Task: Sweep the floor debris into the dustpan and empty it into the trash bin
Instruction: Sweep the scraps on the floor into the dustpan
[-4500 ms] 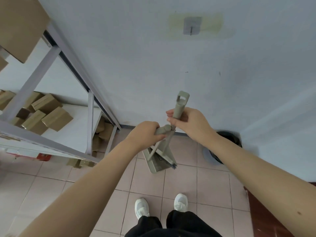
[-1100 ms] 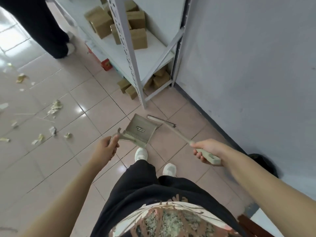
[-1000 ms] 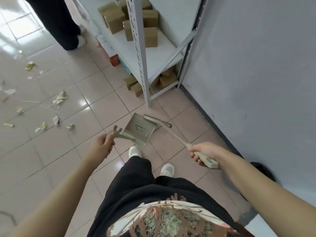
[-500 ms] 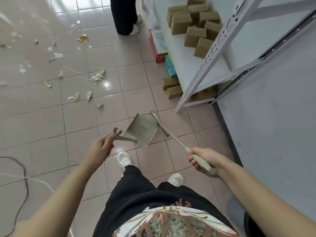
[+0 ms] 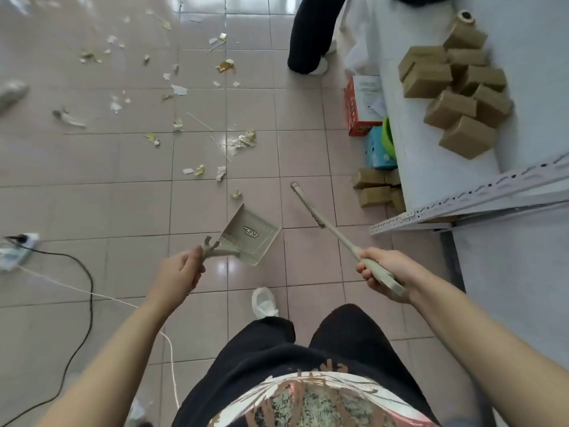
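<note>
My left hand grips the handle of a beige dustpan, held above the pink tiled floor with its mouth facing away from me. My right hand is closed on the handle of a beige broom, whose narrow head points forward over the tiles at centre. Scraps of paper and gold foil debris lie scattered over the floor ahead and to the left. No trash bin is in view.
A white metal shelf with several brown boxes stands on the right, more boxes under it. Another person's legs stand ahead. A power strip with a black cable and a white cord lies at left.
My view has turned left from the wall toward the littered floor. Both hands still hold their tools; the dustpan and broom have separated further and point at the debris.
</note>
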